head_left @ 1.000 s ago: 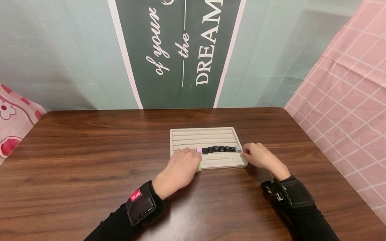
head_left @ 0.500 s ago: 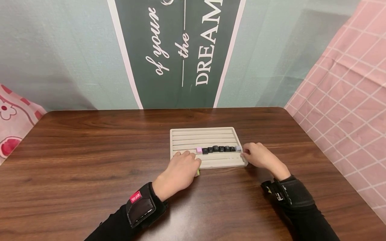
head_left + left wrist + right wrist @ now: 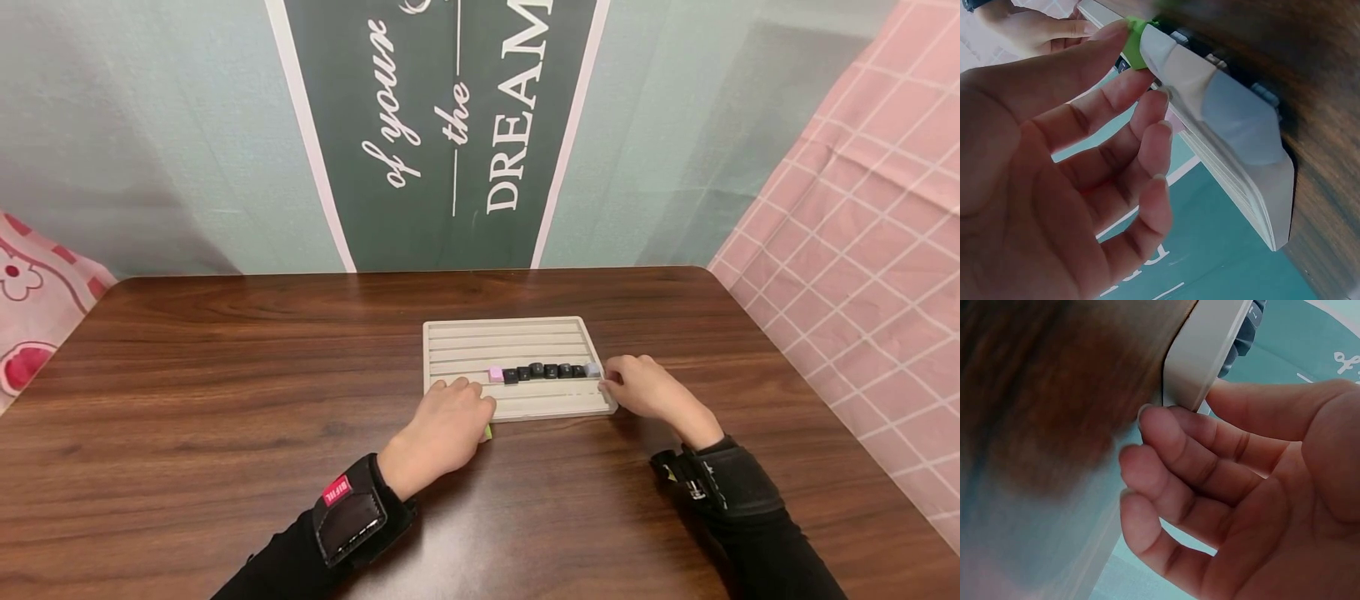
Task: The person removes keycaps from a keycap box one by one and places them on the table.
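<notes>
Left hand (image 3: 442,423): grip pinching green keycap (image 3: 1137,47); right hand (image 3: 648,387): pinching keycap tray (image 3: 510,333) near corner. Twisting pinch could nudge adjacent white keycap (image 3: 1156,47) askew.

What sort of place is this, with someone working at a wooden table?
Probably an indoor corner dressed up as a workspace, though I can't be sure: a brown table stands before a lettered backdrop, with a pink checked cloth to one side.
</notes>
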A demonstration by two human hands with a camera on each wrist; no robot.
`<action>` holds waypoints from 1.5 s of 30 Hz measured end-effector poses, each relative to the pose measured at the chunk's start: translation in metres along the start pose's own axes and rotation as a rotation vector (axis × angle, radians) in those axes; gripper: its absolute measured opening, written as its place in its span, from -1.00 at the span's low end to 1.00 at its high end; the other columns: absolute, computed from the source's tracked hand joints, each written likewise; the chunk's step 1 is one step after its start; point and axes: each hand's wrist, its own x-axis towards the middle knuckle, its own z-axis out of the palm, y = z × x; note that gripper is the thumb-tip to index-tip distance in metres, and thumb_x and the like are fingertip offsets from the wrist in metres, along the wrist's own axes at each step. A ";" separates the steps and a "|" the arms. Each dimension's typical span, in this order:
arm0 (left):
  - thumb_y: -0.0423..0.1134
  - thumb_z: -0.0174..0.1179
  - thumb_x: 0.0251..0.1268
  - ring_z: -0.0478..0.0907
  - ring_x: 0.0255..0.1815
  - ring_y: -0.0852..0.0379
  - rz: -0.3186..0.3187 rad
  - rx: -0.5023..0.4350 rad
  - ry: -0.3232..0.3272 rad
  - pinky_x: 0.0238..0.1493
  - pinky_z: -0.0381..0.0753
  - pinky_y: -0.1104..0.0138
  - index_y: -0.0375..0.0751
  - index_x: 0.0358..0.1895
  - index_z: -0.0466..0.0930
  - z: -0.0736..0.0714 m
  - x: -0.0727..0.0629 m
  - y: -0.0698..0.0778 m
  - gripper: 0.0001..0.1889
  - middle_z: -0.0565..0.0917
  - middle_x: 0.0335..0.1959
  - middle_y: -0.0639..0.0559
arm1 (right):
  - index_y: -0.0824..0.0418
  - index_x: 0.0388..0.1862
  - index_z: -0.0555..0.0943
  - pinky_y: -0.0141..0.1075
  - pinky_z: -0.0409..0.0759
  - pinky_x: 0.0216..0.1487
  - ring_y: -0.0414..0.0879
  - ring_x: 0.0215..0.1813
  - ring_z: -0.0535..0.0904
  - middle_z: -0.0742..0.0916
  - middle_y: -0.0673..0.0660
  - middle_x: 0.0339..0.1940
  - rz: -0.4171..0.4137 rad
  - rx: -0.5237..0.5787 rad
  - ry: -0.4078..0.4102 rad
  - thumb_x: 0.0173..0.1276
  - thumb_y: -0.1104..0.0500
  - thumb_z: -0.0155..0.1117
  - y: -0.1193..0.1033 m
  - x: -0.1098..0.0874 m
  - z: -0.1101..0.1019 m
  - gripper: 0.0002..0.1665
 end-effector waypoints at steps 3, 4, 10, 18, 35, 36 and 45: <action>-0.25 0.28 -0.01 0.42 -0.47 0.10 -0.003 -0.002 -0.005 -0.51 0.29 0.31 -0.14 -0.56 0.51 0.000 0.000 0.000 -0.86 0.45 -0.59 0.05 | 0.16 -0.65 0.38 -0.31 0.25 -0.53 -0.16 -0.62 0.28 0.42 0.00 -0.70 -0.001 -0.002 0.002 0.27 0.28 0.13 0.000 0.000 0.000 -0.70; -0.25 0.28 -0.01 0.42 -0.47 0.10 -0.003 -0.001 -0.006 -0.51 0.29 0.31 -0.14 -0.56 0.51 0.000 0.000 0.000 -0.86 0.45 -0.59 0.05 | 0.16 -0.65 0.38 -0.31 0.25 -0.53 -0.16 -0.62 0.28 0.42 0.00 -0.70 0.000 -0.001 0.002 0.27 0.28 0.13 0.000 0.000 0.000 -0.71; -0.25 0.28 -0.01 0.42 -0.47 0.10 -0.006 -0.001 -0.011 -0.52 0.29 0.31 -0.15 -0.55 0.51 -0.001 0.000 0.000 -0.87 0.45 -0.58 0.05 | 0.16 -0.64 0.39 -0.31 0.25 -0.54 -0.16 -0.62 0.28 0.42 0.00 -0.70 0.002 0.000 0.003 0.27 0.28 0.13 0.000 0.000 0.001 -0.71; -0.27 0.27 -0.02 0.43 -0.47 0.10 -0.012 0.004 -0.012 -0.51 0.30 0.30 -0.15 -0.54 0.51 0.000 0.000 0.000 -0.88 0.46 -0.58 0.04 | 0.16 -0.66 0.36 -0.32 0.23 -0.54 -0.17 -0.64 0.26 0.40 -0.01 -0.71 -0.007 0.003 0.010 0.26 0.29 0.14 0.000 0.000 0.000 -0.69; -0.36 0.22 0.02 0.43 -0.46 0.10 -0.024 0.013 -0.026 -0.50 0.28 0.33 -0.15 -0.52 0.52 0.000 0.000 0.001 -0.92 0.47 -0.56 0.04 | 0.16 -0.66 0.35 -0.31 0.22 -0.54 -0.17 -0.64 0.25 0.39 -0.01 -0.72 -0.006 0.011 0.008 0.27 0.28 0.14 -0.001 -0.001 0.000 -0.69; -0.36 0.22 0.02 0.43 -0.46 0.10 -0.025 0.012 -0.027 -0.50 0.28 0.32 -0.16 -0.51 0.52 0.000 0.001 0.001 -0.93 0.47 -0.56 0.04 | 0.16 -0.66 0.35 -0.31 0.22 -0.54 -0.17 -0.64 0.25 0.39 -0.01 -0.72 -0.007 0.009 0.008 0.27 0.29 0.14 -0.001 -0.001 0.000 -0.69; -0.37 0.21 0.01 0.43 -0.47 0.10 -0.026 0.013 -0.013 -0.52 0.28 0.32 -0.17 -0.52 0.52 0.001 0.000 0.002 -0.93 0.48 -0.57 0.03 | 0.16 -0.66 0.36 -0.32 0.23 -0.55 -0.17 -0.64 0.26 0.39 -0.01 -0.72 -0.016 -0.002 0.014 0.26 0.29 0.14 0.000 -0.001 0.001 -0.69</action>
